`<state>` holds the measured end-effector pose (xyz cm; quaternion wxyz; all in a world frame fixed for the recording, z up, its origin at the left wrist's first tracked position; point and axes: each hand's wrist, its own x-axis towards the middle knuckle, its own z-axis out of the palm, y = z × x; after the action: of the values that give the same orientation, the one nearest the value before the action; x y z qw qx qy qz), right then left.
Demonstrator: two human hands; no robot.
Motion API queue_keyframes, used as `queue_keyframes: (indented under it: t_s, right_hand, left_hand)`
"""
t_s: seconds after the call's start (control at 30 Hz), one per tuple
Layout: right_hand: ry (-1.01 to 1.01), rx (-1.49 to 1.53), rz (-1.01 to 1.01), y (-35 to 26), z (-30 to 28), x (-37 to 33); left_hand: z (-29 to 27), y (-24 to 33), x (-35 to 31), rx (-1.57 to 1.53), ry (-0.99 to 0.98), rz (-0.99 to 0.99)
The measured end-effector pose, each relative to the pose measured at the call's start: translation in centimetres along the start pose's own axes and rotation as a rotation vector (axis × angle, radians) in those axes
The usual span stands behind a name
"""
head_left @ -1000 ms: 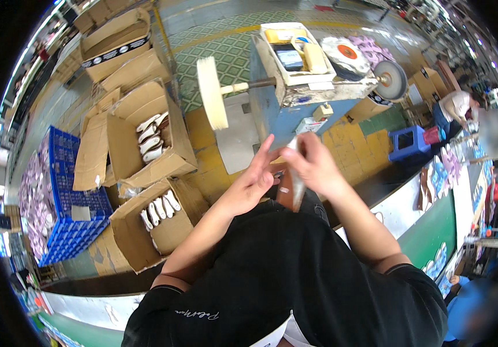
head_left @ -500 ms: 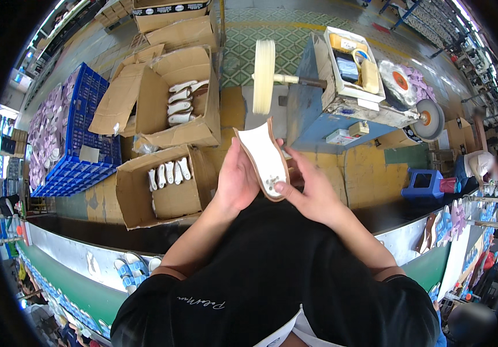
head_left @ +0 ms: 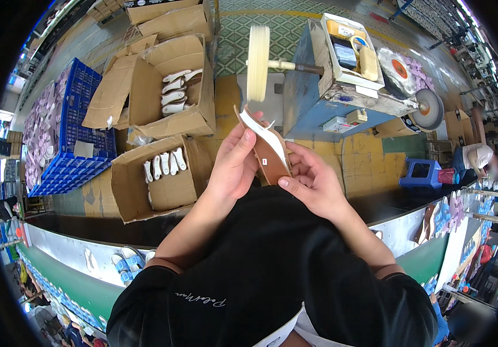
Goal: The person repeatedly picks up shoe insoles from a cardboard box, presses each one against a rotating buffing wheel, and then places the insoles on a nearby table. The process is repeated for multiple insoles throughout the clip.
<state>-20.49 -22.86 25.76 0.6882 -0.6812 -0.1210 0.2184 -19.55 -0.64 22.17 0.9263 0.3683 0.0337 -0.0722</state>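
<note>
Between both hands, in front of my chest, is a sandal strap with a brown outer face and a white lining. It is tilted so that the brown side and a small white mark on it face me, while its curled edge shows the white inside. My left hand is closed on its left side, thumb on the brown face. Closed at the lower right end is my right hand, thumb pressed on the edge. A pale buffing wheel on a shaft stands just beyond the strap, apart from it.
The shaft joins a blue machine bearing a tray and a grey disc. At left stand two cardboard boxes with white-lined straps and a blue crate of purple pieces. A bench with sandals runs behind me.
The strap has been turned over from its white side to its brown side. My left thumb now lies on the brown face. My view has shifted slightly.
</note>
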Motion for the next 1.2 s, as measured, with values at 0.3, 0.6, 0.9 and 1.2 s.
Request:
queue_keyframes:
  t_s: [0.3, 0.6, 0.9, 1.2]
  right_hand:
    - [-0.113, 0.203, 0.110, 0.0, 0.0, 0.9]
    - [0.135, -0.603, -0.450, -3.4, 1.7, 0.8]
    - [0.070, -0.601, -0.579, -5.6, 3.3, 1.8]
    - [0.037, -0.644, -0.624, -5.8, 4.1, 1.9]
  left_hand:
    - [0.0, 1.2, -1.1, 0.005, 0.159, -0.072]
    - [2.2, 1.2, -1.4, 0.079, 0.229, 0.142]
    - [2.3, 1.2, -2.0, 0.126, 0.124, 0.272]
    - [2.4, 1.3, -2.4, 0.152, 0.133, 0.358]
